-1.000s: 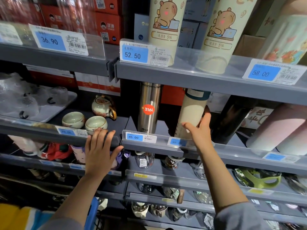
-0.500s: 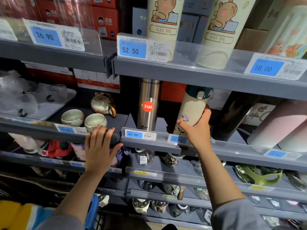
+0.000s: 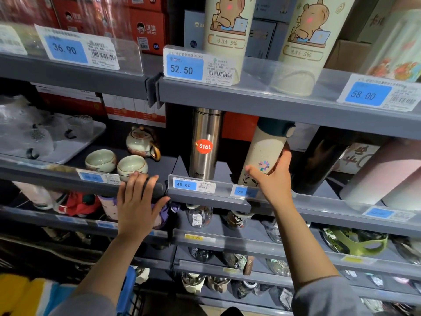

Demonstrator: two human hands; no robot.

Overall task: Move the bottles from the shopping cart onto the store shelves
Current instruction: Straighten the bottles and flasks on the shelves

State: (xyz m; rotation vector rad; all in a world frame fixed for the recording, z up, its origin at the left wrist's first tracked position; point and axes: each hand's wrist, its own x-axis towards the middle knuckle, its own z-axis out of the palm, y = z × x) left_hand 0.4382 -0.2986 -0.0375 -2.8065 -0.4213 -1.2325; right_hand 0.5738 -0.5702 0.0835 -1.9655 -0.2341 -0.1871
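a person's right hand (image 3: pixel 274 179) grips a cream bottle (image 3: pixel 264 151) with a dark green cap and a small flower print, its fingers curled round the lower body; the bottle stands tilted on the middle shelf (image 3: pixel 211 197), just beside a tall brushed-steel flask (image 3: pixel 206 142) bearing a round red "316l" sticker. the left hand (image 3: pixel 136 201) rests flat on the neighbouring shelf's front edge, fingers straight and released, near two glazed ceramic cups (image 3: pixel 118 161) and a teapot (image 3: pixel 142 142). above, two cylindrical cream tumblers (image 3: pixel 303 46) with cartoon prints stand behind clear plastic price rails.
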